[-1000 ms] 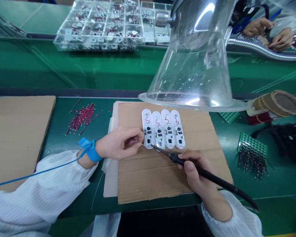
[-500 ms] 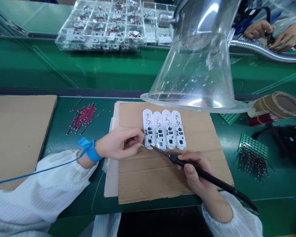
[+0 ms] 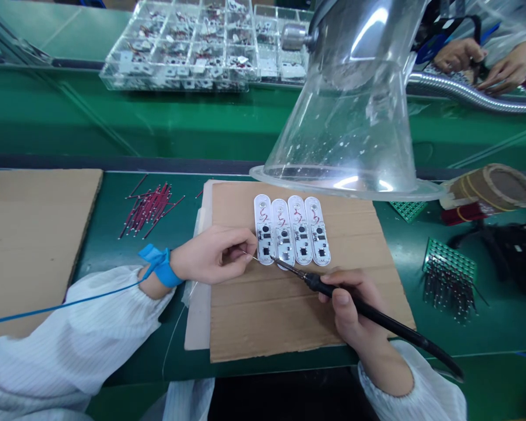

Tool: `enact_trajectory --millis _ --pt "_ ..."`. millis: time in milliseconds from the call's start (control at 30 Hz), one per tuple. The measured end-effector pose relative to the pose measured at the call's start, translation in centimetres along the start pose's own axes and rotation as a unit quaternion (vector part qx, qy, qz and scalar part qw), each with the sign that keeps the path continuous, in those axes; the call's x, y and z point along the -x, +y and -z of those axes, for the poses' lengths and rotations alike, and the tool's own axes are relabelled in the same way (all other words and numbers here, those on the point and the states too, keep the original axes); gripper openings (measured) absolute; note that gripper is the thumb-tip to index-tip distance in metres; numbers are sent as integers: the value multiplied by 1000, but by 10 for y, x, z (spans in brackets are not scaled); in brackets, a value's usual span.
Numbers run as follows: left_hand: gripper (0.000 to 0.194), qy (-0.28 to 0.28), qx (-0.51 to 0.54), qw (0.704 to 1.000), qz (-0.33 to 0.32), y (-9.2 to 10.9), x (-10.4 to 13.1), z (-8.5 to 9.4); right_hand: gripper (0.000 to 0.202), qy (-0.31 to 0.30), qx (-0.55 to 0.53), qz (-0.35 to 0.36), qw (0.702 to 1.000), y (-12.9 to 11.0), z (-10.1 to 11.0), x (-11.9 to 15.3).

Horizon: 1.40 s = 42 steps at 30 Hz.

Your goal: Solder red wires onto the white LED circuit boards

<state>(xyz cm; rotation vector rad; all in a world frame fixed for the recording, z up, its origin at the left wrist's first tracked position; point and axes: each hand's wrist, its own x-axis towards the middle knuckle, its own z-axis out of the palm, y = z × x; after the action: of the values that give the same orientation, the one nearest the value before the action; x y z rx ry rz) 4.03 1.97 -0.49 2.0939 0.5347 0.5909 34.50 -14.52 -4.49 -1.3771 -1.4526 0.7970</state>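
Several white, round-ended housings with circuit boards and red wires lie side by side on a sheet of cardboard (image 3: 245,327). My right hand (image 3: 355,304) is closed around a black soldering iron (image 3: 377,316), whose tip is at the lower end of the leftmost circuit board (image 3: 265,242). Pinched between the fingers of my left hand (image 3: 219,254) is a thin solder wire (image 3: 251,255), its free end near the same lower edge. A blue wrist strap (image 3: 164,270) circles my left wrist.
A clear fume hood (image 3: 346,134) hangs over the boards' far side. Red wires (image 3: 149,210) lie left, a green board with black wires (image 3: 449,275) right. Clear compartment trays (image 3: 179,52) stand on the back ledge. At far right are another person's hands (image 3: 504,67).
The soldering iron's tip has shifted slightly right and up at the leftmost board, and my right hand has moved a little right with it. My left hand stays nearly still.
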Motion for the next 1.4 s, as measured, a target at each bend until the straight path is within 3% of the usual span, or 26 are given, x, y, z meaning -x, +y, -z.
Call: enact_trajectory --millis 800,1033,1400 --pt "6 -23 17 998 49 -1 0 5 12 -16 15 -10 1000 -3 -2 -5" --pt "5 -25 22 998 51 0 0 5 15 8 -22 -2 1000 -4 -2 -5" --pt "4 -30 8 999 44 -2 0 5 21 -51 7 6 999 -5 0 -8"
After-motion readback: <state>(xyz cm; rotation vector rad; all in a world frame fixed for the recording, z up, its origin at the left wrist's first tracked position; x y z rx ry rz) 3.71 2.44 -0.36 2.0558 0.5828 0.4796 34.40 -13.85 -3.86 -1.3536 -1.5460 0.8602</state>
